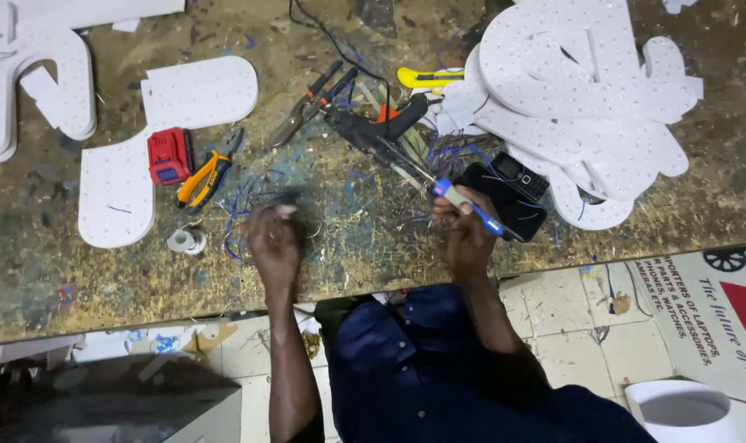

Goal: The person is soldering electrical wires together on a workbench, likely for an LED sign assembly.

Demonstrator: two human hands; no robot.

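Right hand clamps a blue-handled soldering iron, long axis slanting up-left toward the glue gun; left hand (blurred, grip unclear) sits over loose wires near the workbench front edge, beside the yellow pliers

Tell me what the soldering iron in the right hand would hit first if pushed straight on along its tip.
The right hand holds a blue-handled soldering iron pointing up-left. Its tip already nears the black glue gun, probably the first thing met, though heights are unclear.
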